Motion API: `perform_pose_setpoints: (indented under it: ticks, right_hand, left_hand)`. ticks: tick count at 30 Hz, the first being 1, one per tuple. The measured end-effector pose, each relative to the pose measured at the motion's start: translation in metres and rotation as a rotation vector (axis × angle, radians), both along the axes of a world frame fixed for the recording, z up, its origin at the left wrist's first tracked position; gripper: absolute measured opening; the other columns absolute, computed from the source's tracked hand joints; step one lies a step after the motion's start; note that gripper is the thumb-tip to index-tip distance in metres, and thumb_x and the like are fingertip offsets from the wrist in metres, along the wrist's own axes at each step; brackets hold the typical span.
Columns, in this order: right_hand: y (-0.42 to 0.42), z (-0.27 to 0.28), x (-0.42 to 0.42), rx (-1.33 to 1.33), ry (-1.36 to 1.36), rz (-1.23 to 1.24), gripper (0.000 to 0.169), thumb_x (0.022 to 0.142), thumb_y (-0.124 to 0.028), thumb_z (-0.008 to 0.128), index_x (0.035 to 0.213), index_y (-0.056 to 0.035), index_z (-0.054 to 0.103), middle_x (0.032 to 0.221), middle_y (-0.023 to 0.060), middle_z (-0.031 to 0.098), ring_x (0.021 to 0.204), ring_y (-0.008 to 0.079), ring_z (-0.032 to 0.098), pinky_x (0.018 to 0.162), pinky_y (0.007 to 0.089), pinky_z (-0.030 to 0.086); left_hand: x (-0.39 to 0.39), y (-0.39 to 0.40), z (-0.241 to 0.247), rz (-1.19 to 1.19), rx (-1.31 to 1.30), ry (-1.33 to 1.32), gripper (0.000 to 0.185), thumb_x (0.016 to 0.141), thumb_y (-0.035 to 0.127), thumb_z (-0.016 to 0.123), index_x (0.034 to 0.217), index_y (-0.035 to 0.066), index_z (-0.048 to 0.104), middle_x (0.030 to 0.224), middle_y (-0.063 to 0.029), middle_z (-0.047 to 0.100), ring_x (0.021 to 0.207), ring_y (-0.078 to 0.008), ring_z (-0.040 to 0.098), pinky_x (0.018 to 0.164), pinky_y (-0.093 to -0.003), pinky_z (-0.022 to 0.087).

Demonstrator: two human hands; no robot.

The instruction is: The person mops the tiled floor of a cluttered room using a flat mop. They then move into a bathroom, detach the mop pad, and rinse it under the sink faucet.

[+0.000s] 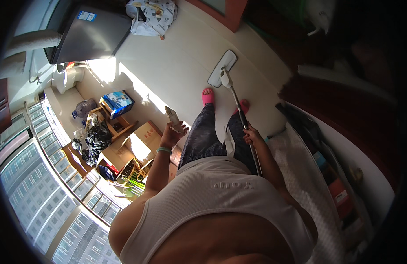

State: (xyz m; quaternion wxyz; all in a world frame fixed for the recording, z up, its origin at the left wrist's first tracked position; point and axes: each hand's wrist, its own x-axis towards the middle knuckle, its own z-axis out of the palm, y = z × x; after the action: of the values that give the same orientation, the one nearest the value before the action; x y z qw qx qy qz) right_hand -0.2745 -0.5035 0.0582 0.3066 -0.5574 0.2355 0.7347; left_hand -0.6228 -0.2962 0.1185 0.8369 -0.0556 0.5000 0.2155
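Note:
My right hand [252, 134] is wrapped around the dark grip of a flat mop's handle [236, 99]. The pole slants down past my right foot to a white joint and a flat rectangular mop head [222, 68], which rests on the pale floor ahead of my feet. In my left hand [172, 134] is a smartphone [172, 116], held up at my left side. The lower end of the phone is hidden by my fingers. A pink slipper [208, 96] is on each of my feet, the right one partly behind the pole.
To my left are open cardboard boxes [145, 140], a wooden stool [122, 127], a blue box [117, 104] and a black plastic bag [98, 134]. A grey appliance [94, 34] and a printed bag [154, 24] stand farther off. A quilted cover [291, 158] hangs at right.

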Motion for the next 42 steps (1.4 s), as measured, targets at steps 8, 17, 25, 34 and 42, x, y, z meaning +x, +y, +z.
perform_pose_setpoints:
  ticks: [8,17,25,34,42]
  right_hand:
    - [-0.058,0.029,0.005,-0.087,-0.112,0.035,0.068,0.089,-0.008,0.052,0.141,-0.0381,0.020,0.057,-0.0003,0.034,0.040,0.0081,0.032,0.035,0.0234,0.029]
    - [-0.048,0.087,0.021,0.099,-0.318,0.252,0.069,0.085,-0.003,0.053,0.143,-0.0219,0.021,0.054,0.0019,0.043,0.039,0.0100,0.040,0.035,0.0267,0.036]
    - [0.047,0.119,-0.016,0.291,-0.453,0.570,0.064,0.087,-0.015,0.054,0.143,-0.0147,0.021,0.056,0.0047,0.048,0.041,0.0097,0.045,0.036,0.0246,0.040]
    - [0.207,0.031,-0.097,0.459,-0.387,0.687,0.055,0.088,-0.011,0.049,0.140,-0.0147,0.029,0.051,0.0041,0.042,0.036,0.0121,0.042,0.031,0.0265,0.034]
    - [0.288,-0.190,-0.172,0.602,-0.807,1.309,0.036,0.080,-0.031,0.060,0.104,-0.0049,0.058,0.071,0.0122,0.064,0.064,0.0206,0.062,0.061,0.0357,0.050]
  left_hand:
    - [0.001,-0.030,-0.020,-0.029,-0.016,-0.065,0.060,0.081,0.037,0.057,0.119,-0.007,0.041,0.116,-0.0213,0.045,0.109,-0.0408,0.047,0.098,-0.0453,0.040]
    - [-0.005,-0.045,-0.011,0.009,0.015,-0.048,0.057,0.081,0.035,0.057,0.118,-0.005,0.042,0.116,-0.0202,0.045,0.110,-0.0407,0.046,0.092,-0.0435,0.043]
    - [-0.052,-0.049,0.013,0.138,0.050,-0.004,0.059,0.079,0.039,0.057,0.117,-0.004,0.045,0.119,-0.0201,0.044,0.115,-0.0439,0.041,0.086,-0.0391,0.047]
    - [-0.106,-0.064,0.045,0.309,0.082,0.130,0.059,0.079,0.040,0.058,0.116,-0.005,0.046,0.121,-0.0217,0.043,0.117,-0.0417,0.041,0.087,-0.0389,0.048]
    - [-0.142,-0.097,0.040,0.449,0.050,0.117,0.062,0.077,0.041,0.059,0.116,-0.006,0.047,0.120,-0.0226,0.045,0.117,-0.0420,0.042,0.087,-0.0398,0.048]
